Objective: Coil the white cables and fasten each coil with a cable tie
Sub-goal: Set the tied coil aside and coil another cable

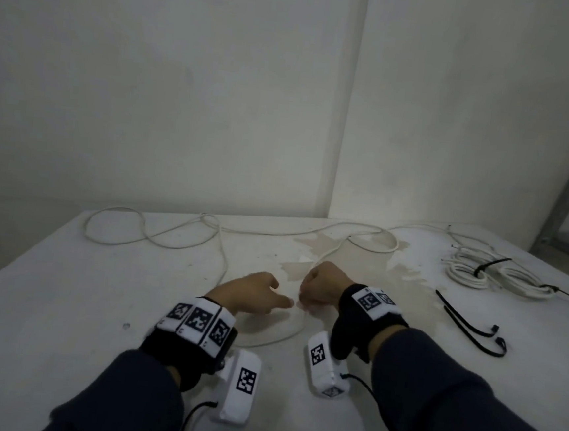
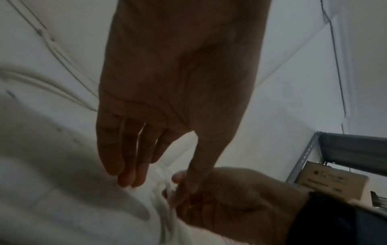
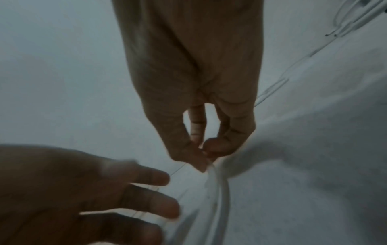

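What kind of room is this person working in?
Probably a storeroom or plain workshop. A bare white table stands against unpainted walls, a metal rack holding a cardboard box stands beside it, and tied coils lie near spare cable ties.

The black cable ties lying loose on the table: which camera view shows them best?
The head view: both loose black cable ties lie in full sight on the table. Neither wrist view shows them.
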Motion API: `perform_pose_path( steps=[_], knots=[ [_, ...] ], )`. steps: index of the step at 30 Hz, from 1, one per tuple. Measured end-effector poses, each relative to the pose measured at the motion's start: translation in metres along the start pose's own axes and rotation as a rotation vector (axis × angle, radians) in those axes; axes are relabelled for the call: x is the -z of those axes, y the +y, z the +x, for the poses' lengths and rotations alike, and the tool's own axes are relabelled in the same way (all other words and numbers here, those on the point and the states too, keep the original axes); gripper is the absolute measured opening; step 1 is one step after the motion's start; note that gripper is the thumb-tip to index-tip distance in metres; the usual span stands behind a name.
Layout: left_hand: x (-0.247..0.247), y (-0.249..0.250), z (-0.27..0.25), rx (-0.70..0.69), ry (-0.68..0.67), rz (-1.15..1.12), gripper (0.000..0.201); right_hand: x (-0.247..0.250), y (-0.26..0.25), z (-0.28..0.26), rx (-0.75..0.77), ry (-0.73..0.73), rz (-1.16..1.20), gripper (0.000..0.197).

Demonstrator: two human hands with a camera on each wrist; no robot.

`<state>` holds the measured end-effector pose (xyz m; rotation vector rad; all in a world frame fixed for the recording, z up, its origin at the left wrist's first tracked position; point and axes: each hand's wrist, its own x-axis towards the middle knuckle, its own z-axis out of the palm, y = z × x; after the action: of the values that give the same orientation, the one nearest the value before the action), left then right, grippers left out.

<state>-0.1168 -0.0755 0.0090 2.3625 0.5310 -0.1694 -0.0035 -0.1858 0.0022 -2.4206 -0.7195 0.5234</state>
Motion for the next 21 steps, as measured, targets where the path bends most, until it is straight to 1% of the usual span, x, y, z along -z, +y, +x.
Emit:
perform_pose_path(
  steps=[1,2,3,4,5,6,8,9,11,12,13,15,16,17,18,19,21],
  knots=[
    [-0.005,0.001,0.003,0.026,-0.016,-0.027,0.055,-0.001,-0.001,-0.002,0.025,0.008,0.107,0.016],
    [-0.009,0.002,0.005,0.027,-0.016,-0.065,0.054,-0.001,-0.002,-0.004,0.052,0.017,0.250,0.021],
    [-0.012,0.003,0.006,0.012,0.002,-0.115,0.043,-0.002,-0.004,-0.006,0.086,0.011,0.384,0.025],
    [-0.012,0.002,0.006,-0.010,0.021,-0.165,0.029,-0.002,-0.005,-0.008,0.118,-0.001,0.483,0.027],
    [-0.011,0.001,0.006,-0.029,0.034,-0.197,0.017,-0.002,-0.006,-0.010,0.135,-0.014,0.531,0.027],
    [-0.008,0.000,0.005,-0.038,0.049,-0.213,0.019,-0.001,-0.007,-0.010,0.146,-0.029,0.553,0.025],
    [0.000,-0.007,0.007,-0.014,0.085,-0.212,0.032,0.001,-0.003,-0.008,0.128,-0.056,0.556,0.021],
    [0.005,-0.010,0.009,0.010,0.112,-0.214,0.032,0.002,0.000,-0.004,0.109,-0.066,0.552,0.019],
    [0.014,-0.012,0.014,0.017,0.165,-0.205,0.023,0.007,0.008,0.004,0.071,-0.036,0.555,0.016],
    [0.017,-0.010,0.018,-0.017,0.165,-0.184,0.018,0.011,0.013,0.011,0.047,0.009,0.544,0.016],
    [0.019,-0.007,0.021,-0.078,0.128,-0.157,0.016,0.016,0.017,0.018,0.022,0.069,0.518,0.015],
    [0.017,0.004,0.028,-0.207,-0.065,-0.093,0.024,0.030,0.030,0.037,-0.032,0.174,0.394,0.005],
    [0.014,0.010,0.033,-0.234,-0.166,-0.030,0.032,0.038,0.037,0.048,-0.055,0.202,0.290,0.011],
    [0.011,0.014,0.039,-0.241,-0.237,0.064,0.038,0.047,0.046,0.060,-0.091,0.211,0.180,0.022],
    [0.007,0.016,0.046,-0.232,-0.264,0.171,0.042,0.055,0.054,0.070,-0.138,0.213,0.067,0.030],
    [0.006,0.017,0.054,-0.209,-0.255,0.255,0.045,0.064,0.062,0.077,-0.184,0.217,-0.048,0.037],
    [0.007,0.015,0.070,-0.154,-0.201,0.296,0.048,0.076,0.078,0.092,-0.254,0.198,-0.226,0.047]
  ],
)
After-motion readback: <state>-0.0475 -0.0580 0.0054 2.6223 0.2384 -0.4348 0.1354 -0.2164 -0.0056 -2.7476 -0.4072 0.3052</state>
